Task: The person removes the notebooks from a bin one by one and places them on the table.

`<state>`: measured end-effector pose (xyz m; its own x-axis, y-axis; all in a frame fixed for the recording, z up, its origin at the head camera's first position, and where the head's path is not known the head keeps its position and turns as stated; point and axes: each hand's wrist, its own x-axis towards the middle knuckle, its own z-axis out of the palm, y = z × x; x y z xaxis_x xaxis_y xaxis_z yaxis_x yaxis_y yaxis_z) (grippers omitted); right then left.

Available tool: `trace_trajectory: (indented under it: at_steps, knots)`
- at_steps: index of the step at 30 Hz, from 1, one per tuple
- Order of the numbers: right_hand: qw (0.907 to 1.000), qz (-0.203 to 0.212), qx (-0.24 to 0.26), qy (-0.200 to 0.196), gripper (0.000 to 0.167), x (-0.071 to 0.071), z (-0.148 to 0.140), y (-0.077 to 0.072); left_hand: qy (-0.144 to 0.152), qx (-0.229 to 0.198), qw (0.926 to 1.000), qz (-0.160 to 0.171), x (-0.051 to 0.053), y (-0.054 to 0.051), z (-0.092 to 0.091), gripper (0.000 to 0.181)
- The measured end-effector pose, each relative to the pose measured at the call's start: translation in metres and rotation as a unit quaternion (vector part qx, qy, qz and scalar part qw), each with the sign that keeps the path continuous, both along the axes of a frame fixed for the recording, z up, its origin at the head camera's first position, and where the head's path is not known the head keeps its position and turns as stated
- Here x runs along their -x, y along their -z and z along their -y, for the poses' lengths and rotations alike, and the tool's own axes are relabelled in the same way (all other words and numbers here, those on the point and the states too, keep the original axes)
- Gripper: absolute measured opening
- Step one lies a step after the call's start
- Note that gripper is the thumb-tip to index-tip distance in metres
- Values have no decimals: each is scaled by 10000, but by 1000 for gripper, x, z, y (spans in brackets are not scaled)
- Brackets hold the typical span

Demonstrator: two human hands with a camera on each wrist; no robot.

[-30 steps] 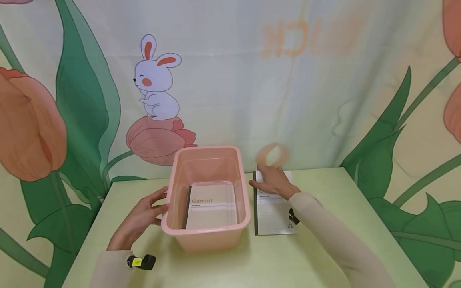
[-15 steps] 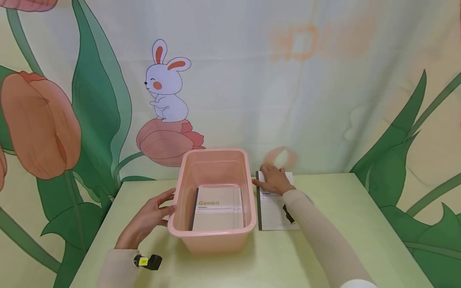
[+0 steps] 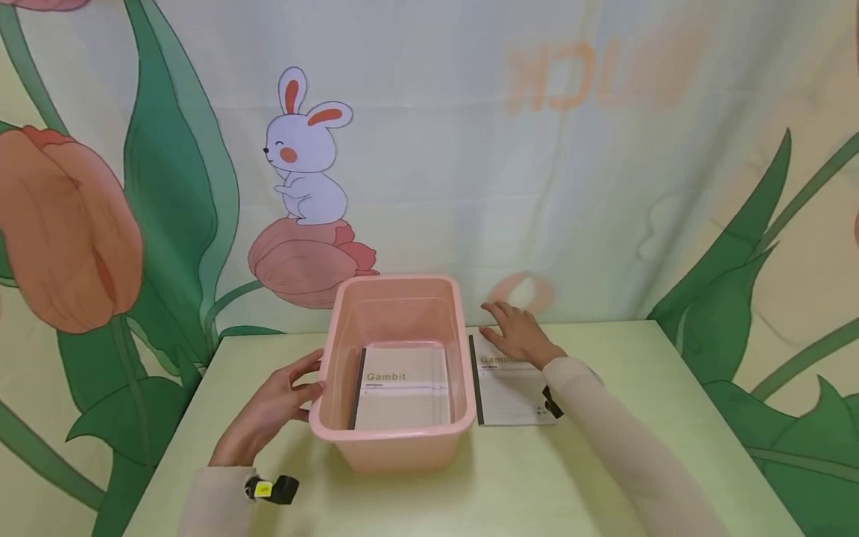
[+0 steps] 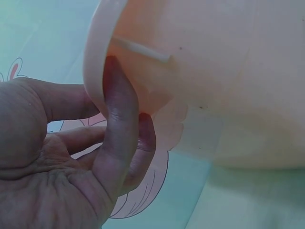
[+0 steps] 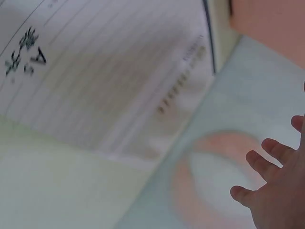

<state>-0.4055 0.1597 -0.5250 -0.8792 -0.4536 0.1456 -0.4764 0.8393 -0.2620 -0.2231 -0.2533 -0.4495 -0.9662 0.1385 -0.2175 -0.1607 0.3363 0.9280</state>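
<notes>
A pink plastic bin [image 3: 396,451] stands on the table, with a Gambit notebook [image 3: 403,395] lying inside it. My left hand [image 3: 278,403] grips the bin's left rim; in the left wrist view the left hand [image 4: 95,138] has its thumb and fingers curled about the rim [image 4: 95,52]. To the right of the bin a second Gambit notebook [image 3: 513,395] lies flat on the table. Over its top end is my right hand [image 3: 520,333], fingers spread and holding nothing. In the right wrist view the right hand [image 5: 279,186] is apart from the notebook [image 5: 105,81].
The pale green table [image 3: 617,418] ends at a printed curtain [image 3: 429,149] with tulips and a rabbit, close behind the bin and notebook. A black wrist strap with a camera sits on each sleeve.
My right hand has lifted off the notebook beside the bin, uncovering part of its printed title. That notebook's far edge lies slightly nearer me. My left hand keeps its grip on the bin.
</notes>
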Motion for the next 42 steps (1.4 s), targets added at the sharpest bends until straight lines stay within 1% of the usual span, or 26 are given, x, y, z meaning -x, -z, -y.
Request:
trace_trajectory:
  at_steps: [7,9,12,16,20,24,28,31,37,42]
  knots:
    - [9993,-321,-45,-177,59,-23,-16,-56,36,9,10000,-16,2,1,-1,70]
    - [9985,-479,-48,-242,60,-29,-17,-69,46,43,10000,-35,3,1,-1,70]
    - [9960,-779,-18,-441,61,-38,-15,-88,56,63,10000,-46,3,0,-1,69]
    - [9927,-1015,-67,-652,62,-51,-5,-115,55,89,9999,-87,2,-1,-1,69]
    - [9908,-1035,-236,-843,61,-65,11,-142,76,100,9999,-98,3,-2,-2,70]
    - [9873,-1081,-330,-1113,59,-75,31,-162,69,103,9999,-96,3,-2,-4,70]
    - [9848,-1049,-293,-1356,59,-77,56,-173,45,96,9999,-63,2,-1,-5,70]
    - [9852,-919,-244,-1426,59,-75,77,-177,24,74,10000,-26,2,0,-5,70]
    - [9900,-379,-266,-1330,60,-64,118,-173,39,-2,10000,20,3,1,-5,69]
    - [9903,-7,-183,-1379,61,-59,149,-170,31,7,10000,70,3,3,-5,69]
